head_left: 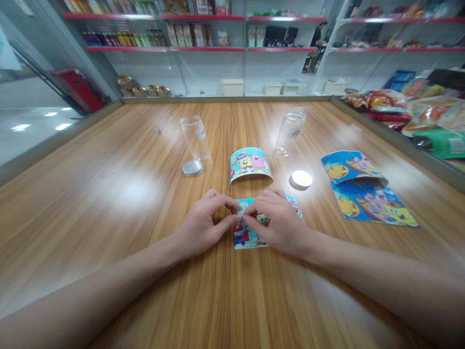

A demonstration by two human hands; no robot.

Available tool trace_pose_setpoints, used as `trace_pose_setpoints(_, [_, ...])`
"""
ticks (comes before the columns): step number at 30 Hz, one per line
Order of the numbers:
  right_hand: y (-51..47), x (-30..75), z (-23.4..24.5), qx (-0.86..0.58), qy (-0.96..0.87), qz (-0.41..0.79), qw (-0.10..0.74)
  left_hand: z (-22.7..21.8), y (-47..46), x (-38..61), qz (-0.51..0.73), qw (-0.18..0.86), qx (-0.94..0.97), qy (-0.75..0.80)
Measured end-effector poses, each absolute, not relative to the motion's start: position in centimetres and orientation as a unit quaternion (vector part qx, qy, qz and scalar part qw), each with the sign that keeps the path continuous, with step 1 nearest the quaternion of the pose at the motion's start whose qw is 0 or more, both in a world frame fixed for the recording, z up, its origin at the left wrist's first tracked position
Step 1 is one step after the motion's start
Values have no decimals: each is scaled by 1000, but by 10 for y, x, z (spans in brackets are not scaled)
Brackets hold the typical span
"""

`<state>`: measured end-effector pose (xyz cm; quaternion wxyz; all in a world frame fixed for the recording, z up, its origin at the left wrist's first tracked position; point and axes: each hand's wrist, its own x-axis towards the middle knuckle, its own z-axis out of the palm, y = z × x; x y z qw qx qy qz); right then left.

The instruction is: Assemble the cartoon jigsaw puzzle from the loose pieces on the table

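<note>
My left hand (208, 220) and my right hand (278, 220) meet fingertip to fingertip over a flat cartoon-printed sheet (249, 239) on the table. Thumb and forefinger of each are pinched together; whatever lies between the tips is too small or hidden to make out. Part of the sheet disappears under my right hand. Just beyond it, a second cartoon sheet (250, 162) arches up off the wood. Two clear jars stand farther back, a left jar (196, 138) and a right jar (289, 133), both without lids. A silver lid (192, 168) and a shiny round lid (301, 180) lie near them.
To the right, a curled blue cartoon sheet (348, 166) overlaps a flat blue cartoon sheet (378, 203). Packaged snacks (388, 104) crowd the right edge beyond the table's raised rim (225, 99). Stocked shelves (203, 49) line the back; a person (316, 43) appears far off.
</note>
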<state>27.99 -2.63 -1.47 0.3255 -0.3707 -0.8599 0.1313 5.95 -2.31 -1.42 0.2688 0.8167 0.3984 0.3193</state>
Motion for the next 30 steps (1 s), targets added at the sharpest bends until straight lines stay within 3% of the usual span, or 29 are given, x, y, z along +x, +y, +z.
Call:
trace_pose_setpoints(18, [-26, 284, -15, -387, -869, 90, 296, -18, -16, 58, 268, 159, 880, 358])
trace_pose_setpoints(30, [-29, 289, -16, -374, -883, 101, 263, -9, -18, 54, 253, 144, 897, 332])
